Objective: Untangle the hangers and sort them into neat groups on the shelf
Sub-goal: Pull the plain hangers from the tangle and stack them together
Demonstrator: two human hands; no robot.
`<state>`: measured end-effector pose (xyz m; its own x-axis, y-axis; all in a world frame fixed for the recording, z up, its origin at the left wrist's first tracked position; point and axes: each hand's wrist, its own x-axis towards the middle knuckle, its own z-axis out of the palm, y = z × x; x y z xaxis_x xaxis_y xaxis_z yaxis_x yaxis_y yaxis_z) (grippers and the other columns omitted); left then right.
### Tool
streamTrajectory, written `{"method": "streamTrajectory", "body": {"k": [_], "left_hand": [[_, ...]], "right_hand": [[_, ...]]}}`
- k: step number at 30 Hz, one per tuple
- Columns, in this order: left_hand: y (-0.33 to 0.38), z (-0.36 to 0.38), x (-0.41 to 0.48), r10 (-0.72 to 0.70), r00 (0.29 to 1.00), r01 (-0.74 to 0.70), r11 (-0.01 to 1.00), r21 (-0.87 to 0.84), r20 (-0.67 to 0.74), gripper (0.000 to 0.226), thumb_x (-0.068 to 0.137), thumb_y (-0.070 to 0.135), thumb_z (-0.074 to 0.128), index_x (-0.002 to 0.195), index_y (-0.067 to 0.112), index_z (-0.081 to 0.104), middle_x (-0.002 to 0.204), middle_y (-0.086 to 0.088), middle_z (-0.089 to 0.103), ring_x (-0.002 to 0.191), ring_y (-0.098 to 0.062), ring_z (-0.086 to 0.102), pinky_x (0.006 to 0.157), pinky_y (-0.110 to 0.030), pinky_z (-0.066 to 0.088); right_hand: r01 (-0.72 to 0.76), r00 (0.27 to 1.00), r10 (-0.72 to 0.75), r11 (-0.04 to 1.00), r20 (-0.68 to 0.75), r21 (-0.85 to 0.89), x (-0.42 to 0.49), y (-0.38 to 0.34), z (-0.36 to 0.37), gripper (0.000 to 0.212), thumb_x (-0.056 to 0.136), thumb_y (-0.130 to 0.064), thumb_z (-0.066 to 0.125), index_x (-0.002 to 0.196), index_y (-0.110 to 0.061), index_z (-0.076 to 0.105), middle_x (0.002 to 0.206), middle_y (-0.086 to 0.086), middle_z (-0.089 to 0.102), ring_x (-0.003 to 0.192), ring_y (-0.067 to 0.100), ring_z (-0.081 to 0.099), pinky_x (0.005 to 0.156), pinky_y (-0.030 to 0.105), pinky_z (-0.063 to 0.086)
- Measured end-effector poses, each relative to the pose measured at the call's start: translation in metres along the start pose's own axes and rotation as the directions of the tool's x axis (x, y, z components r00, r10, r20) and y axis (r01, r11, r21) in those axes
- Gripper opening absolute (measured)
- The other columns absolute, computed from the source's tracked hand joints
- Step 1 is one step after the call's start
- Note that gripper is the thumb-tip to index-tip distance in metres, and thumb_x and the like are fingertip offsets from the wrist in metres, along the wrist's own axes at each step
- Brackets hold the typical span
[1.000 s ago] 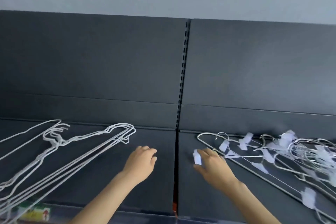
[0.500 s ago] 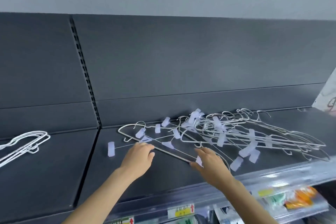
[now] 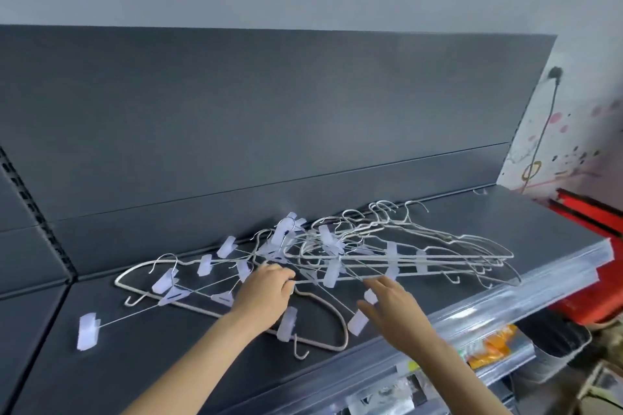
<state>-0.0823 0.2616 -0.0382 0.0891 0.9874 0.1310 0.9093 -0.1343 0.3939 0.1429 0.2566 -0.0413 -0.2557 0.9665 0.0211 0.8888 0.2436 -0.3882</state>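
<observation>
Hanger tangle (image 3: 337, 256): lying on the dark shelf (image 3: 168, 364), close to the back panel (image 3: 236, 128), with its long axis running left to right along the shelf and the hooks at the right end pointing rearward. Left hand (image 3: 266, 295): resting on the tangle's left-centre, fingers curling round a wire and apparently gripping it. Right hand (image 3: 392, 308): hovering just beside, fingers spread and holding nothing, tips reaching toward the denser right bundle. Both are working from the front edge. The left is sitting nearer the looser strands, so a leftward pull is looking likeliest.
</observation>
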Motion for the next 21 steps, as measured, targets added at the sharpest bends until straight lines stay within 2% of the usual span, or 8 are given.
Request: {"method": "streamTrajectory", "body": {"k": [3,9,12,16,19,21], "left_hand": [[0.014,0.008,0.030,0.047,0.999,-0.047,0.998,-0.040,-0.005,0.030,0.095,0.017,0.037,0.112,0.010,0.062,0.116,-0.004,0.062,0.112,-0.020,0.049,0.096,-0.032,0.041],[0.042,0.031,0.081,0.146,0.989,-0.144,0.988,-0.063,0.025,0.030,0.095,0.016,0.036,0.098,0.006,0.064,0.104,-0.006,0.064,0.105,-0.024,0.052,0.089,-0.032,0.041],[0.051,0.040,0.101,0.188,0.981,-0.184,0.980,-0.071,0.044,0.031,0.096,0.016,0.035,0.107,0.009,0.063,0.110,-0.003,0.062,0.108,-0.020,0.051,0.092,-0.029,0.039],[0.056,0.052,0.130,0.176,0.984,-0.173,0.983,-0.068,0.031,0.030,0.095,0.017,0.037,0.110,0.011,0.062,0.114,-0.001,0.060,0.112,-0.018,0.049,0.094,-0.031,0.042],[0.059,0.059,0.149,0.136,0.990,-0.135,0.991,-0.025,0.026,0.031,0.095,0.018,0.038,0.118,0.013,0.058,0.124,0.000,0.055,0.117,-0.016,0.045,0.099,-0.029,0.039],[0.061,0.064,0.159,0.089,0.996,-0.091,0.994,0.055,0.032,0.033,0.095,0.021,0.039,0.125,0.013,0.052,0.133,-0.001,0.048,0.124,-0.017,0.040,0.103,-0.029,0.033]], "right_hand": [[-0.034,0.999,0.034,0.999,-0.034,-0.010,0.015,0.018,-0.012,0.044,0.093,-0.035,0.045,0.133,-0.016,0.043,0.132,0.003,0.049,0.118,0.021,0.050,0.097,0.033,0.041],[-0.135,0.987,0.136,0.991,-0.090,0.015,0.040,0.060,-0.029,0.040,0.094,-0.029,0.045,0.130,-0.012,0.047,0.131,0.005,0.051,0.112,0.022,0.055,0.092,0.033,0.045],[-0.181,0.977,0.181,0.983,-0.109,0.010,0.050,0.081,-0.033,0.041,0.094,-0.028,0.045,0.132,-0.013,0.045,0.134,0.004,0.049,0.117,0.022,0.051,0.096,0.033,0.042],[-0.215,0.968,0.212,0.977,-0.134,-0.009,0.078,0.111,-0.040,0.041,0.094,-0.027,0.044,0.131,-0.009,0.047,0.134,0.008,0.049,0.120,0.025,0.049,0.097,0.036,0.042],[-0.227,0.968,0.222,0.973,-0.118,-0.035,0.103,0.130,-0.045,0.033,0.092,-0.025,0.045,0.116,-0.005,0.053,0.124,0.010,0.053,0.112,0.028,0.051,0.091,0.038,0.044],[-0.211,0.974,0.204,0.975,-0.095,-0.072,0.120,0.142,-0.047,0.029,0.092,-0.024,0.045,0.113,-0.006,0.053,0.124,0.009,0.052,0.113,0.028,0.050,0.092,0.038,0.043]]}}
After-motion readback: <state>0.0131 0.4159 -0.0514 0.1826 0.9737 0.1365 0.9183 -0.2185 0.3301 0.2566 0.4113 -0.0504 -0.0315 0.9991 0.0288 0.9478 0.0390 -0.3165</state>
